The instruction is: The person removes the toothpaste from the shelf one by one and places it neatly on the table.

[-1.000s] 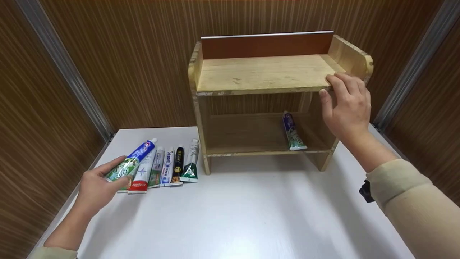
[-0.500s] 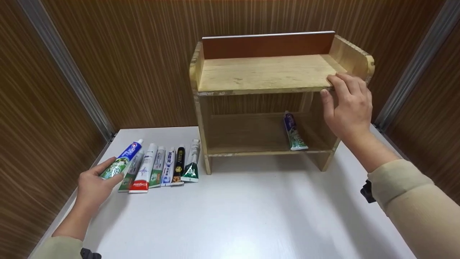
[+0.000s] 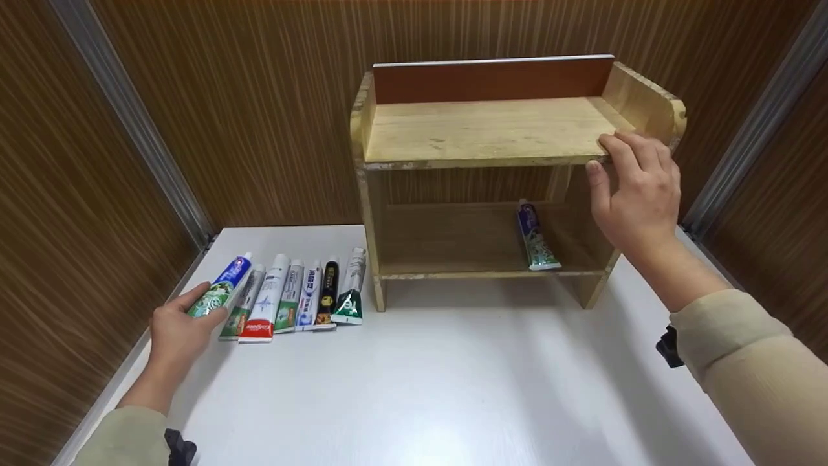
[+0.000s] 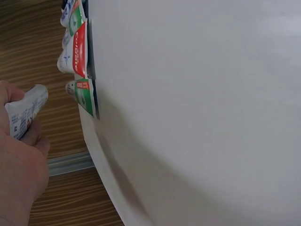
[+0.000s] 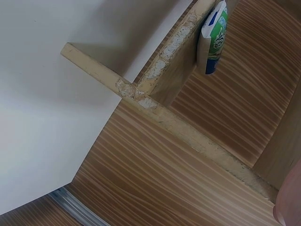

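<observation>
My left hand [image 3: 184, 327] holds a blue-and-green toothpaste tube [image 3: 223, 285] by its lower end, cap pointing away, at the left end of a row of tubes. Its nearest neighbours there are a grey-and-green toothpaste tube [image 3: 242, 303] and a white-and-red Colgate tube [image 3: 266, 298]. In the left wrist view the held tube [image 4: 28, 110] shows its pale printed side. My right hand [image 3: 637, 188] grips the front edge of a wooden shelf's [image 3: 491, 129] upper board near the right side, fingers on top, thumb lower. Another blue-and-green tube [image 3: 537, 239] lies on the lower board.
Farther right in the row lie a second grey-and-green tube [image 3: 289, 298], a white-and-blue tube [image 3: 309, 294], a black tube [image 3: 328, 291] and a white-and-green tube [image 3: 350, 288], close to the shelf's left leg. Wood-grain panels [image 3: 278, 116] surround the white table [image 3: 401, 375].
My left hand has moved left with the toothpaste tube, which earlier overlapped the Colgate tube; the grey-and-green tube beside it is now uncovered. My right hand keeps its place on the shelf.
</observation>
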`<action>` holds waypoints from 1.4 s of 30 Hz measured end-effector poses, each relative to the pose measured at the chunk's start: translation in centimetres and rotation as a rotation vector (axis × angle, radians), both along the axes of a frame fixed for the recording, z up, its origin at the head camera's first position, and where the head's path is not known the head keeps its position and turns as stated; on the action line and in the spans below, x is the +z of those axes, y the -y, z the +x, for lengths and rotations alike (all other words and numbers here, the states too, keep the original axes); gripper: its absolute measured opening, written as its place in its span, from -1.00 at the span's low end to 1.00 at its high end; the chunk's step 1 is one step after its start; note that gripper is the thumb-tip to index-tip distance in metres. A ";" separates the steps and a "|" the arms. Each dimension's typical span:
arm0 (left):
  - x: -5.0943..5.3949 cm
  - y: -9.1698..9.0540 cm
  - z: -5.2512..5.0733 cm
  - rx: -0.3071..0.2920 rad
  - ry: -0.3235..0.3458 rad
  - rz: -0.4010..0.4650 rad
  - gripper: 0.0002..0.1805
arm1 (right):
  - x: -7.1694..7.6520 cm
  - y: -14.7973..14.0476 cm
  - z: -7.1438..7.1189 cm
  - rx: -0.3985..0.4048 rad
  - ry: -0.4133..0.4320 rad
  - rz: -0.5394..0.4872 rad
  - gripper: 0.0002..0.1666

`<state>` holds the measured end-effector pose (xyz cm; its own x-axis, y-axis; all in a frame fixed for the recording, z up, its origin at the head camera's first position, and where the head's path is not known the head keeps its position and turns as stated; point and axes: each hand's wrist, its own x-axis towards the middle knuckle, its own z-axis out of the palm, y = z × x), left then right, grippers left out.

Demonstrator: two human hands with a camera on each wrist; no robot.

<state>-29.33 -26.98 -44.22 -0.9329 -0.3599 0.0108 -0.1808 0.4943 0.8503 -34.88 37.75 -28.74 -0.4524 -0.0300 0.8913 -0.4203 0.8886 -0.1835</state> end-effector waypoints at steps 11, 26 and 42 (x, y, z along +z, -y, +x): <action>-1.5 0.7 -0.4 0.000 0.032 0.018 -0.18 | 0.0 0.0 0.0 0.005 -0.006 0.015 -0.51; -2.8 1.5 -0.3 -0.051 0.046 -0.023 -0.21 | 0.1 0.1 0.1 0.014 -0.014 0.026 -0.49; -3.2 1.9 -0.7 -0.128 0.117 -0.071 -0.12 | 0.1 -0.2 0.1 0.008 -0.020 0.026 -0.49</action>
